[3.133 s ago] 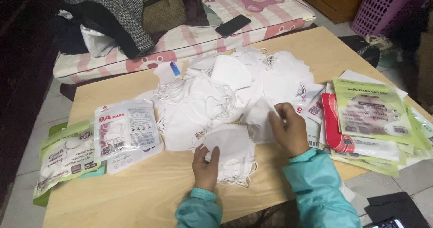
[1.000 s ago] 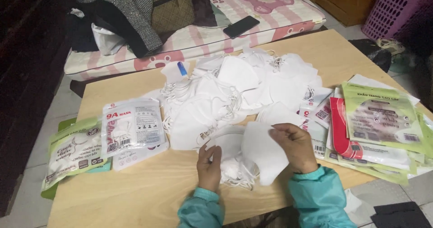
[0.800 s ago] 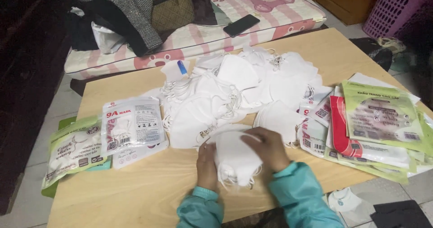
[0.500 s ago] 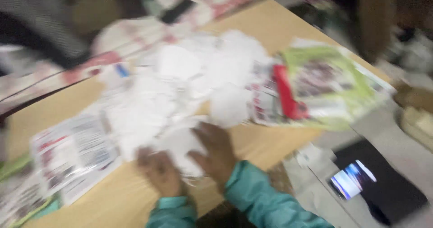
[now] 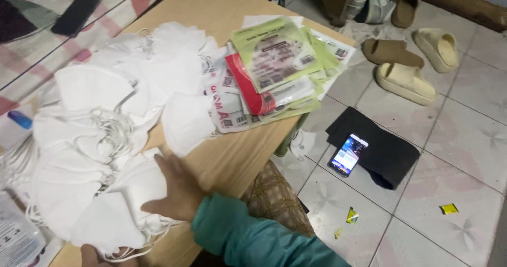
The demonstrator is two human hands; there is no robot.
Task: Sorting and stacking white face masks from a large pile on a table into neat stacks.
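Camera has swung right since the blurred frame half a second back, so the floor now fills the right half and the counter runs diagonally through the left. Right hand lies flat, fingers spread, palm down on the stack of white masks at lower left, apparently pinning it so the folded pieces stay aligned. Left hand only shows as a sliver at the bottom edge under the stack; can't tell its grip. Loose mask pile sprawls across upper left, unsorted. Green and red printed pouches are fanned near the counter's far edge. Phone sits lit on a dark cloth on the floor, slippers beyond.
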